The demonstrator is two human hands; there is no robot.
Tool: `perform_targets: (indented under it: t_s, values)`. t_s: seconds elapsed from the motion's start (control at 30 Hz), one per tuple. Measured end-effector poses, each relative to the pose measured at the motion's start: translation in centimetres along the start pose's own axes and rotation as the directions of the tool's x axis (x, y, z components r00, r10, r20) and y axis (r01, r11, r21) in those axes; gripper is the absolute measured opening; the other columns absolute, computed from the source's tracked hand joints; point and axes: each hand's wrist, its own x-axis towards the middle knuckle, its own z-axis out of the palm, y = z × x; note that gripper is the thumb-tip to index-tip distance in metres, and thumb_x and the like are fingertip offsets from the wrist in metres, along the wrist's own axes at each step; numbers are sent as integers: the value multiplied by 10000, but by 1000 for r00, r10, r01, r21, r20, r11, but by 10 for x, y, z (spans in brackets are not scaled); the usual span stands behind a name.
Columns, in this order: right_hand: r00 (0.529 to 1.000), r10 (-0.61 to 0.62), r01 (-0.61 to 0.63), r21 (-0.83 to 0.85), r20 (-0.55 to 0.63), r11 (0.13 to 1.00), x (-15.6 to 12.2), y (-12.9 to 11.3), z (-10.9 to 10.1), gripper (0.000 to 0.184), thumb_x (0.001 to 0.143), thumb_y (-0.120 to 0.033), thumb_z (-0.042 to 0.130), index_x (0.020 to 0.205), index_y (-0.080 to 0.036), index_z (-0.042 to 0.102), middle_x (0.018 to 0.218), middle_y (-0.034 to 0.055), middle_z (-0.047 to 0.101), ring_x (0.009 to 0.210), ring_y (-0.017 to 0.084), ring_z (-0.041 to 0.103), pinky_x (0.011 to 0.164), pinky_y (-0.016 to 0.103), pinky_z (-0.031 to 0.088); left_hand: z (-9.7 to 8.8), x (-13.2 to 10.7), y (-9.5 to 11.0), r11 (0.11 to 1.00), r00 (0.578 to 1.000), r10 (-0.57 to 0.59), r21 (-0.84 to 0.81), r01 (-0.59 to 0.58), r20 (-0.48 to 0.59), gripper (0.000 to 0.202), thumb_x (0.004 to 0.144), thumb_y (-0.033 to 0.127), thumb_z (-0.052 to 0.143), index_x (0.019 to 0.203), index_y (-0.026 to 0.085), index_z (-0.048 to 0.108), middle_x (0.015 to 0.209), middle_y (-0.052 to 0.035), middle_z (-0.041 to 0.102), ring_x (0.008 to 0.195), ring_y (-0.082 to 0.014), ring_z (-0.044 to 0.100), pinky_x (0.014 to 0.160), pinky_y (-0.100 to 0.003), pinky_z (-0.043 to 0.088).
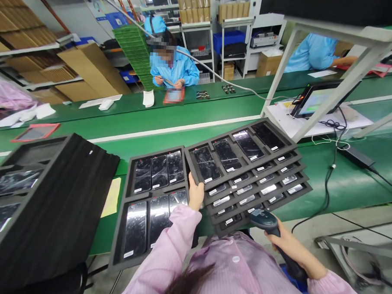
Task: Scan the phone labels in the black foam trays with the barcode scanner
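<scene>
My left hand [196,192] grips the near left corner of the top black foam tray [243,169], its thumb on the edge and the other fingers mostly hidden. That tray holds a row of dark phone-like screens [226,155] with small white labels. Beneath it, several similar trays lie staggered, their labelled near edges showing. In my right hand [287,243] is a black handheld barcode scanner [263,220], its head close to the lowest trays' labels. Left of my left hand lies another foam tray [123,213] with two rows of glossy screens, partly covered by my sleeve.
A tall stack of foam trays [73,189] stands at the left beside a yellow paper [111,197]. A monitor [319,100] and cables sit under a white frame [280,77] at right. Across the green bench [144,131], a co-worker in blue [186,66] handles a part.
</scene>
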Motion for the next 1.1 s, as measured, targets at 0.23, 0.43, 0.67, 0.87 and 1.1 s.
perform_targets:
  t_s: [0.23,0.43,0.67,0.87,1.1]
  values:
    - [987,-129,136,-77,96,988,-4,-6,47,914,548,-469,479,1310,-4,280,1317,211,414,1246,303,368,1093,395,242,-1,-3,6,1000,1000,-2,-8,2,21,718,757,62,434,1435,82,199,1378,-108,457,1231,-151,457,1035,-204,310]
    - [989,-127,132,-75,78,988,-7,-8,58,907,554,-485,476,1316,-26,295,1323,211,409,1247,304,370,1085,403,251,-2,-4,6,999,999,-35,-4,35,42,728,772,70,433,1445,71,155,1421,-120,397,1258,-155,427,1050,-207,286]
    - [996,-84,84,-7,36,996,-16,-5,58,876,562,-452,484,1330,-80,288,1123,156,549,858,274,584,760,380,493,-1,-2,2,1000,999,20,5,-20,35,720,759,96,434,1435,79,185,1405,-132,411,1259,-174,424,1062,-247,286]
    - [979,45,-58,-59,-197,997,-4,7,-25,866,574,-340,447,1367,-75,222,842,51,593,492,154,514,538,293,461,-1,6,-10,994,995,104,28,-103,-7,679,737,187,444,1389,106,275,1318,-134,483,1240,-215,436,1060,-296,299]
    - [640,-45,-246,-260,-767,934,26,-22,-215,756,689,-309,465,1358,-28,256,989,172,598,956,331,575,853,425,427,-4,15,-16,994,997,75,78,-72,-36,698,715,313,411,1376,130,285,1317,-133,471,1217,-249,452,1048,-335,313]
